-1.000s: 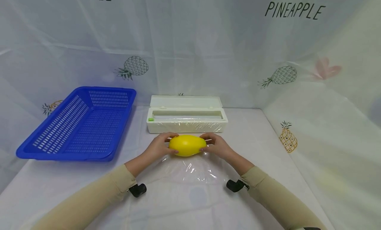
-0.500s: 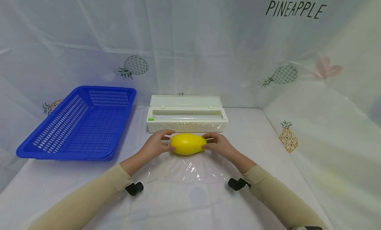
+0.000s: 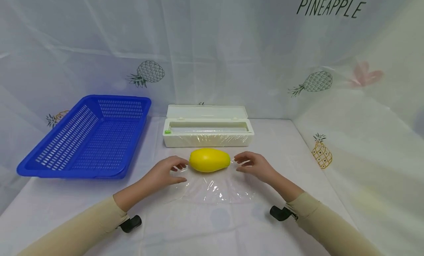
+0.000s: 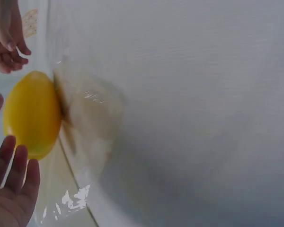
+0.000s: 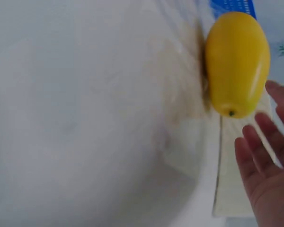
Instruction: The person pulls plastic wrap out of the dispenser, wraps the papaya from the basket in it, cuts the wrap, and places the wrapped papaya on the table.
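A smooth yellow fruit [image 3: 209, 160], oblong like a papaya or mango, lies sideways on a sheet of clear cling film [image 3: 215, 191] spread over the table. The wrist views show it too, with a small dark spot at its right end. My left hand [image 3: 162, 172] is off the fruit's left end, fingers loosely bent and holding nothing. On the other side, my right hand [image 3: 256, 166] hovers just past the right end, its fingers relaxed and apart from the fruit. Behind the fruit stands a white cling film dispenser [image 3: 208, 140], lid raised, film running down its front.
A blue plastic basket [image 3: 132, 153] with slotted walls sits at the left. A white cloth printed with pineapples [image 3: 150, 71] hangs behind and at the right. The table [image 3: 185, 230] has a white cover.
Both hands have let go of the fruit and drawn apart, the left toward the left and nearer, the right toward the right. The fruit now lies by itself on the film.
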`<state>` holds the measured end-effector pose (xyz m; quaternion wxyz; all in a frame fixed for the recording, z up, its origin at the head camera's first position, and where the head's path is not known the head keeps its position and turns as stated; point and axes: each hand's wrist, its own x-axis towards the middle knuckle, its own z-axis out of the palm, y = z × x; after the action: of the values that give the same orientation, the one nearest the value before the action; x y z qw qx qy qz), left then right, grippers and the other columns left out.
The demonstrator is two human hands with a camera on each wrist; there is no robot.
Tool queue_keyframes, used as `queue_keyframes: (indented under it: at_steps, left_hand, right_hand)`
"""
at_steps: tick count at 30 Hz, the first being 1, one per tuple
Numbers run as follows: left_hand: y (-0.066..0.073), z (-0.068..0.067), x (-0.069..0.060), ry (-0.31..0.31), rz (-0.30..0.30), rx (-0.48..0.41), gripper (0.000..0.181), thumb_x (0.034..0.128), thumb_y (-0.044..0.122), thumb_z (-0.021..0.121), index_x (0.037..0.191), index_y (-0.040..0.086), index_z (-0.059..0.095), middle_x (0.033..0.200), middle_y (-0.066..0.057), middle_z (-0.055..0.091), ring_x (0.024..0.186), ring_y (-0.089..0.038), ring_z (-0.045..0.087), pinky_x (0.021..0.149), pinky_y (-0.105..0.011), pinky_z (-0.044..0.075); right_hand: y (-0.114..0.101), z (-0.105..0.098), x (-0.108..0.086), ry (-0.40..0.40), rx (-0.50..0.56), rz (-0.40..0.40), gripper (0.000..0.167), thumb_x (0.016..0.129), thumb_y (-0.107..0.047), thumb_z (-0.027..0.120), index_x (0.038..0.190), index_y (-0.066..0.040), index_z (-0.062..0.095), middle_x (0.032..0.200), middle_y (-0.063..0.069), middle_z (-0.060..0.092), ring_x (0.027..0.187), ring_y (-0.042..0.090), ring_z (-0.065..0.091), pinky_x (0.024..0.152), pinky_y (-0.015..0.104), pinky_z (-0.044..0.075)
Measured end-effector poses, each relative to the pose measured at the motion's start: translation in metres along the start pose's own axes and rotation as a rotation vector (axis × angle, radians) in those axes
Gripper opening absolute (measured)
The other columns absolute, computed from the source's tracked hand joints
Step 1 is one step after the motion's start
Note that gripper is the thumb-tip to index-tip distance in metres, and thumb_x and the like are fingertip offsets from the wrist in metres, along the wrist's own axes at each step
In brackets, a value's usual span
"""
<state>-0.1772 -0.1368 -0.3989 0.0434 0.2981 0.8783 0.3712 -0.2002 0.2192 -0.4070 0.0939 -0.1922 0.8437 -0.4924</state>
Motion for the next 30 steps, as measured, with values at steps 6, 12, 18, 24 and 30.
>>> queue_keyframes:
  at_steps: [6,12,18,24,30]
  left_hand:
    - [-0.010,0.008,-0.016,-0.232,0.126,0.130,0.035,0.0773,0.025,0.084,0.106,0.012,0.068,0.087,0.007,0.060,0.084,-0.012,0.055,0.079,-0.029,0.048]
    - [-0.016,0.012,-0.025,-0.331,0.209,0.183,0.038,0.0709,0.028,0.088,0.101,0.018,0.068,0.084,0.013,0.055,0.082,-0.009,0.051,0.078,-0.026,0.044]
    - [-0.024,0.009,-0.034,-0.399,0.179,0.210,0.039,0.0713,0.028,0.087,0.104,0.023,0.066,0.087,0.015,0.052,0.085,-0.006,0.047,0.079,-0.027,0.042]
    - [-0.029,0.006,-0.040,-0.375,0.151,0.207,0.041,0.0727,0.030,0.086,0.104,0.020,0.063,0.086,0.015,0.049,0.085,-0.006,0.046,0.078,-0.027,0.040]
    - [-0.030,0.008,-0.040,-0.349,0.072,0.207,0.034,0.0765,0.027,0.084,0.098,0.020,0.059,0.078,0.016,0.048,0.077,-0.005,0.045,0.073,-0.026,0.039]
  right_hand:
    - [0.015,-0.002,-0.025,-0.170,-0.041,-0.013,0.026,0.084,-0.014,0.077,0.109,-0.007,0.072,0.105,0.003,0.071,0.103,0.025,0.063,0.092,0.034,0.050]
    - [0.018,0.000,-0.048,-0.235,-0.142,-0.088,0.014,0.079,-0.011,0.082,0.093,-0.011,0.077,0.099,0.000,0.070,0.099,0.018,0.059,0.091,0.028,0.045]
    - [0.037,-0.004,-0.059,-0.227,-0.290,-0.184,0.012,0.074,-0.033,0.086,0.082,-0.027,0.078,0.095,-0.013,0.064,0.100,0.012,0.049,0.089,0.032,0.039]
    - [0.048,-0.003,-0.063,-0.184,-0.336,-0.258,0.016,0.070,-0.041,0.087,0.077,-0.031,0.077,0.096,-0.011,0.060,0.102,0.013,0.043,0.089,0.041,0.023]
    - [0.052,0.002,-0.064,-0.164,-0.330,-0.258,0.019,0.067,-0.041,0.088,0.075,-0.035,0.072,0.096,-0.013,0.056,0.104,0.011,0.041,0.094,0.038,0.016]
